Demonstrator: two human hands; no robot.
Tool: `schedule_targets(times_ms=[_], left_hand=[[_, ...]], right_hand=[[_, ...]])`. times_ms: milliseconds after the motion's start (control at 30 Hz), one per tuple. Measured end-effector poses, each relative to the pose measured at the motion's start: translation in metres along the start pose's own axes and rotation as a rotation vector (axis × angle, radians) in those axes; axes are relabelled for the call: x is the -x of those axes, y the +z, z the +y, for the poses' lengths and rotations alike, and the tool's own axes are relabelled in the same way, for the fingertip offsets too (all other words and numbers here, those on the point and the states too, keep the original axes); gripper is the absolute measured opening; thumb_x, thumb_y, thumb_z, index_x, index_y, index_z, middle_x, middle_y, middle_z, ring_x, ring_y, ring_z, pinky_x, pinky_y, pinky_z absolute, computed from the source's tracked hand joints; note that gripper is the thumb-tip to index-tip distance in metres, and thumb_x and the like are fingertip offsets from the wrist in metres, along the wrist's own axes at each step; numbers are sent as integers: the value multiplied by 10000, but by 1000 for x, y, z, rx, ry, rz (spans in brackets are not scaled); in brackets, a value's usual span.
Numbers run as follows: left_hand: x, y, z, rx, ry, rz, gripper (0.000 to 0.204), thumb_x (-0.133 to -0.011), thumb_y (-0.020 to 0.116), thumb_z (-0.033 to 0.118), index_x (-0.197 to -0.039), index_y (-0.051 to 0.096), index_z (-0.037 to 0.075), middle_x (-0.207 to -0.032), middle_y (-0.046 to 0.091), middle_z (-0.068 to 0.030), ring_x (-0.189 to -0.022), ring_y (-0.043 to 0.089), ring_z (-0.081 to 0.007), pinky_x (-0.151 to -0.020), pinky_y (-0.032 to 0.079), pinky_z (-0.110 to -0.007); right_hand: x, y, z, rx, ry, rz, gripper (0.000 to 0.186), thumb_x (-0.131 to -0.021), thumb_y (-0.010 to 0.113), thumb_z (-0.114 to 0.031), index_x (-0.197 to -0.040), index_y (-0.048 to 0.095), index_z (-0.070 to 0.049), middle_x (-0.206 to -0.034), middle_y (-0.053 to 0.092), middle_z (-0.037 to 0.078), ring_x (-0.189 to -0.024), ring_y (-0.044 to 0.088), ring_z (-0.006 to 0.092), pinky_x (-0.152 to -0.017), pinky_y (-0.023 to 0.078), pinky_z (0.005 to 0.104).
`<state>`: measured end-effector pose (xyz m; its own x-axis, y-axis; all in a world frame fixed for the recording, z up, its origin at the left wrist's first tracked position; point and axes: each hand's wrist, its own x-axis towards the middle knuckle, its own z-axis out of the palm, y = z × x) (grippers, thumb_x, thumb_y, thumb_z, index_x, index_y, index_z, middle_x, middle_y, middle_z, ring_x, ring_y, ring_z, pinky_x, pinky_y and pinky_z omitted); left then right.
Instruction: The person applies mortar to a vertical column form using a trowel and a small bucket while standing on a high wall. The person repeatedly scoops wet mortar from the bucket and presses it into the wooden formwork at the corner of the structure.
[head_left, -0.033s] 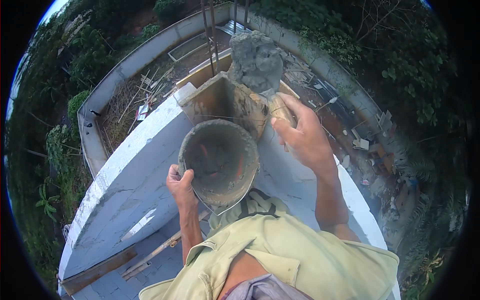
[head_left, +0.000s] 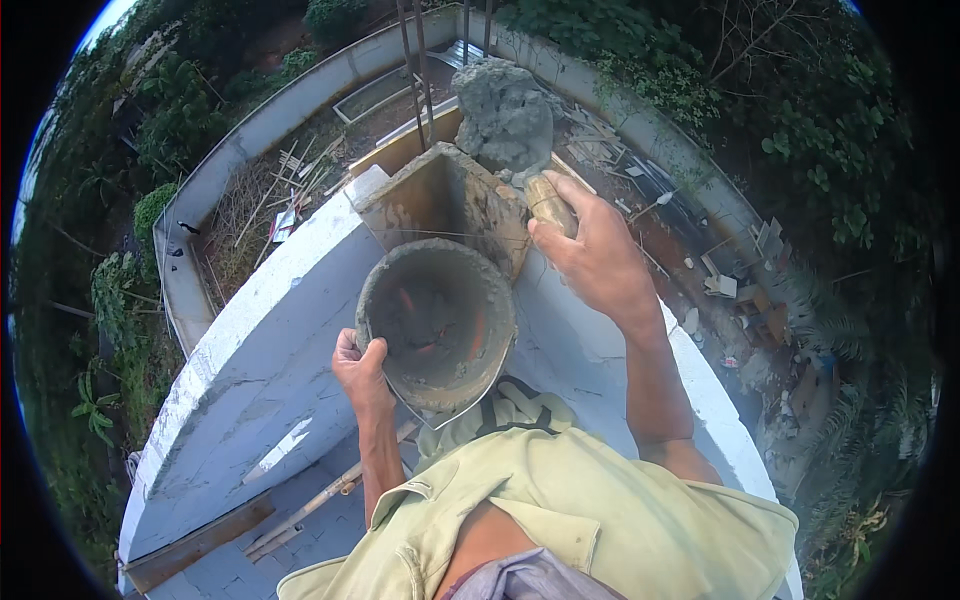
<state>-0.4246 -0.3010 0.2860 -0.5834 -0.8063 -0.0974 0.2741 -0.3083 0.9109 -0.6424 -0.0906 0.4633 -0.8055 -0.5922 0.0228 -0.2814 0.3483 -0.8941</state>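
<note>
My left hand (head_left: 362, 372) grips the rim of a mortar-crusted bucket (head_left: 432, 322), grey mortar smeared inside. My right hand (head_left: 598, 258) is closed on the wooden handle (head_left: 548, 205) of a tool, probably a trowel, whose blade is hidden under a big lump of wet grey mortar (head_left: 505, 112). The lump is raised at the upper right corner of an open wooden formwork box (head_left: 402, 205), just beyond the bucket; whether it touches the box is unclear. A thin wire or string crosses the box front.
Upright rebars (head_left: 425, 90) rise behind the formwork. White block walls (head_left: 230, 380) curve at both sides of me, with a wooden pole (head_left: 310, 520) low at the left. Far below lie a concrete boundary wall (head_left: 240, 130) and scattered timber debris (head_left: 600, 140); trees surround them.
My right hand and the mortar-laden tool have shifted slightly left. The bucket and my left hand are almost unchanged.
</note>
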Motion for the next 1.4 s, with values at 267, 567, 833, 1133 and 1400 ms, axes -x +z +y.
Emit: schedule_targets(times_ms=[267,567,833,1133,1400], left_hand=[[7,-10,-2,-133,-5,92,196,-828,650,-54,-824,526,97,-778,563,51,-641,456,-19,-596,392,-205],[16,29,16,-323,37,-81,198,-823,665,-52,-807,531,92,-762,514,78,-663,424,-5,-603,355,-206],[15,29,19,-519,110,-126,159,-799,648,-67,-805,563,68,-752,489,91,-660,406,-3,-590,327,-210],[28,35,6,-682,164,-119,108,-791,668,-32,-879,619,5,-764,536,68,-685,463,-18,-593,385,-210],[44,50,-1,-836,263,-33,152,-753,704,5,-869,606,-1,-683,497,30,-619,435,-50,-555,410,-262]], right_hand=[[18,7,-15,371,-199,223,560,-896,713,-143,-1425,573,-25,-1374,645,217,-1251,628,408,-1061,494,446],[61,77,55,777,-281,-256,449,-859,692,-94,-1294,604,-28,-981,668,130,-865,719,311,-724,593,424],[88,97,83,786,-452,-238,485,-805,700,-57,-1276,594,-15,-1010,631,102,-775,707,246,-574,590,340],[89,96,105,787,-482,-385,386,-815,695,-73,-1191,625,-18,-955,629,103,-767,722,264,-583,586,383],[90,107,134,763,-406,-401,383,-831,666,-61,-1209,628,-16,-991,662,153,-733,737,307,-605,582,405]])
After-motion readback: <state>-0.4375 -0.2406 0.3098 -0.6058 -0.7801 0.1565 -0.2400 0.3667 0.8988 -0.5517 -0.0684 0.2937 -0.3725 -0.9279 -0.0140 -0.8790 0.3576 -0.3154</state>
